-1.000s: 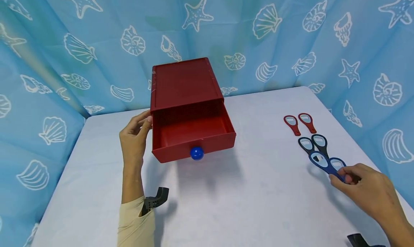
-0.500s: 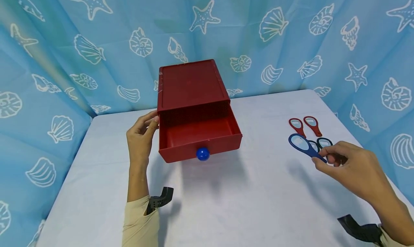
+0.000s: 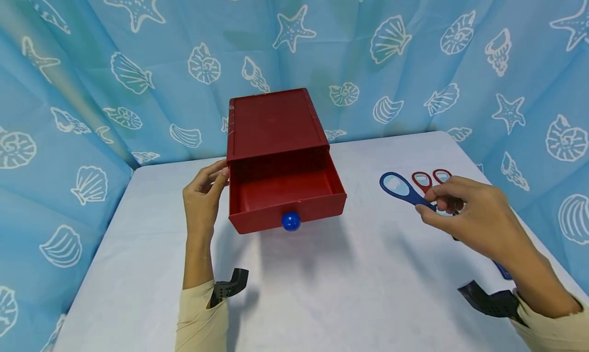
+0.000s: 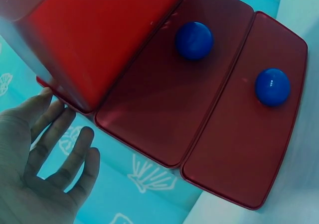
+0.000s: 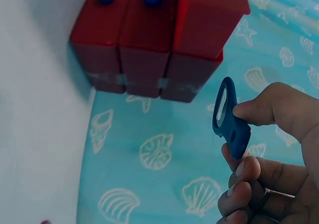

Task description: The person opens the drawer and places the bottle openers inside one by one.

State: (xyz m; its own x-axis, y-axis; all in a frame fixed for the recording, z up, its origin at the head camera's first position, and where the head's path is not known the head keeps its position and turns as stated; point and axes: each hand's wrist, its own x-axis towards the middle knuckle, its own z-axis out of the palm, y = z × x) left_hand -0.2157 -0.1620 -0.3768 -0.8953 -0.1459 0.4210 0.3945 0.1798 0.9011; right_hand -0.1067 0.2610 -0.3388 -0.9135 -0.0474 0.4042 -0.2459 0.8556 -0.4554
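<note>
A red drawer cabinet stands at the table's back, its top drawer pulled out with bare floor showing. My left hand rests its fingertips on the cabinet's left side; in the left wrist view the fingers are spread and lightly bent. Out to the right, my right hand pinches a blue magnifying glass by its handle between thumb and fingers, lens pointing left. That magnifying glass appears nearly edge-on in the right wrist view.
Two red magnifying glasses lie behind my right hand. Part of another blue handle shows beneath the right forearm, and the black ones are mostly hidden. Two lower drawers with blue knobs are pushed in. A shell-patterned curtain hangs behind the table.
My right hand has lifted the blue magnifying glass off the table and carried it left and toward the back. The left hand keeps its place at the cabinet; the head view has shifted slightly.
</note>
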